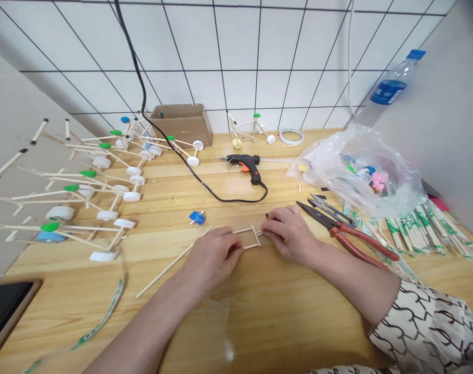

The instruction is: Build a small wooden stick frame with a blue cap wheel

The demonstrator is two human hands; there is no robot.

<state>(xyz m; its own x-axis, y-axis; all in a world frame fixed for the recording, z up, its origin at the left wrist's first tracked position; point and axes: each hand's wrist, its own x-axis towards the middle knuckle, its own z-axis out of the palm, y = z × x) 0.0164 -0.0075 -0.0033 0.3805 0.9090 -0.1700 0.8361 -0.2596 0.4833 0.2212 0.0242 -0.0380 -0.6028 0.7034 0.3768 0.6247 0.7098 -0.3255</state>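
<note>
In the middle of the head view lies a small frame of wooden sticks [253, 237], a crosspiece near its right end. My left hand [217, 254] is closed on the frame's left part, its fingers hiding that end. The fingers of my right hand [287, 232] pinch a short thin stick [260, 233] at the crosspiece; a dark tip shows above these fingers. A long wooden stick [170, 266] lies on the table beside my left hand. Just beyond it is a small blue piece [197, 217] with a stick through it.
A glue gun [244, 162] lies behind the hands, its black cable looping forward. Red-handled pliers [349, 236] and thread snips [333, 210] lie right. Stick tricycles with white wheels [107, 214] crowd the left. A plastic bag [330, 156], wrapped sticks [419, 228] and a cardboard box [185, 124] stand farther off.
</note>
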